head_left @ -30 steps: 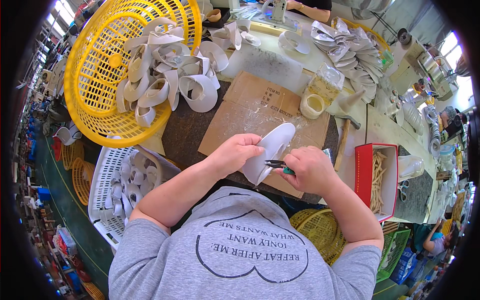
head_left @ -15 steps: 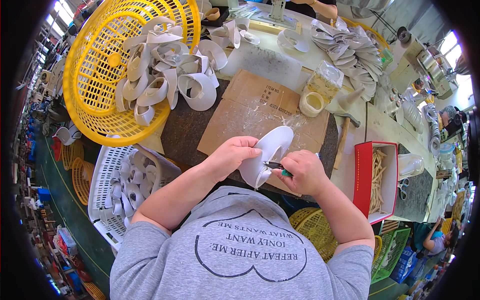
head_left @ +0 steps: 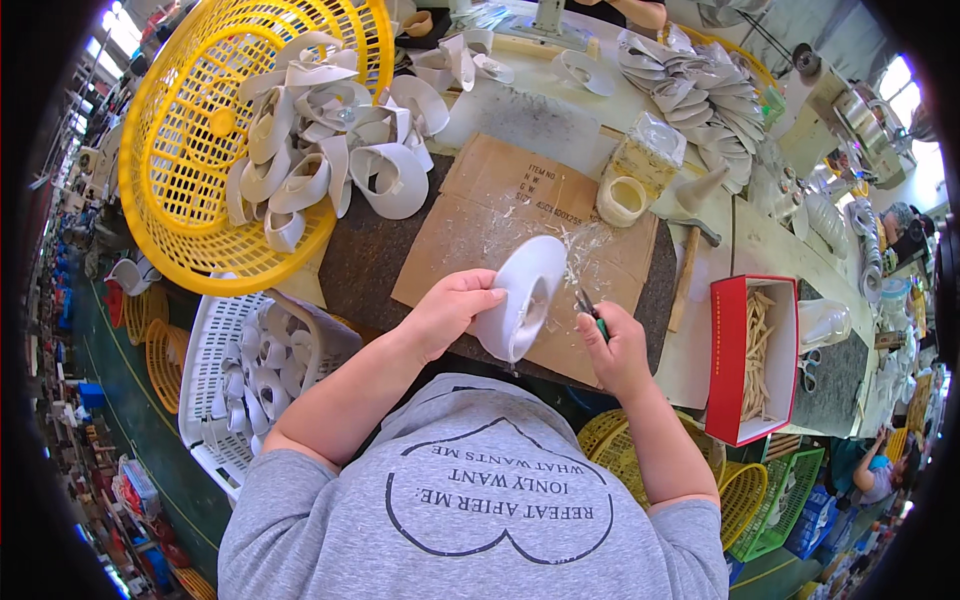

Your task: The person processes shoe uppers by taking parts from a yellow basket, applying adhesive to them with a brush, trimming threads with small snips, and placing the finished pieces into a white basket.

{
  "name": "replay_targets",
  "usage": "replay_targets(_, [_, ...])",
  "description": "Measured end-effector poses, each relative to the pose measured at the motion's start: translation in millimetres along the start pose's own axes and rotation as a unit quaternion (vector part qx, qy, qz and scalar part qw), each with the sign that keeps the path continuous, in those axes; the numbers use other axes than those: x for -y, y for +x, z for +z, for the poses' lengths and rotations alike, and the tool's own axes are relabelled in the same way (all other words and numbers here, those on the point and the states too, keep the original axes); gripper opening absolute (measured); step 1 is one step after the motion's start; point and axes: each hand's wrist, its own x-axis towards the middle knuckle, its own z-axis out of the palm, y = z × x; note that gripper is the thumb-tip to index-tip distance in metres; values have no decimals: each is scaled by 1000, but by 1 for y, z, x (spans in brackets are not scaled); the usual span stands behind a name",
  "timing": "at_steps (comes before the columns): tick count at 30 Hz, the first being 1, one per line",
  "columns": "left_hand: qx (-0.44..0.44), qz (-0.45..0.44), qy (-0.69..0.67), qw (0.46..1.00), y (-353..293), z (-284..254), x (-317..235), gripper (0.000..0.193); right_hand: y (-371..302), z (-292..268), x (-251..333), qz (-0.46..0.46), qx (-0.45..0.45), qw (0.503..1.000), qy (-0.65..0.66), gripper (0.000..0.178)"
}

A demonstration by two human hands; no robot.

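Observation:
My left hand (head_left: pixel 455 315) pinches the edge of a white shoe upper (head_left: pixel 503 312) between thumb and fingers. The piece is tilted upright, and its oval opening faces right. Closed around a small green-handled cutting tool, perhaps nippers (head_left: pixel 587 303), is my right hand (head_left: pixel 620 350). The tool's dark tip points up and away, a little apart from the upper. Below both lies a brown cardboard sheet (head_left: pixel 440 250), sprinkled with thin white scraps (head_left: pixel 590 255).
A yellow basket (head_left: pixel 150 180) holds several white uppers at the left, above a white basket (head_left: pixel 200 385). Right of the cardboard are a glue-crusted pot (head_left: pixel 622 200), a hammer (head_left: pixel 685 275) and a red box (head_left: pixel 722 360) of thin pale sticks. Another person's arm (head_left: pixel 640 10) shows at the far side.
My right hand has drawn the tool away from the upper, to the right. The upper has shifted slightly left and turned more upright in my left hand.

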Motion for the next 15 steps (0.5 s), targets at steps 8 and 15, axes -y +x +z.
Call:
replay_targets(8, [-152, 15, 39, 987, 11, -45, 35, 29, -31, -15, -108, 161, -76, 949, -262, 30])
replay_targets(15, [-136, -28, -12, 990, 6, -46, 56, 24, -35, -18, -122, 155, 36, 887, -433, 50])
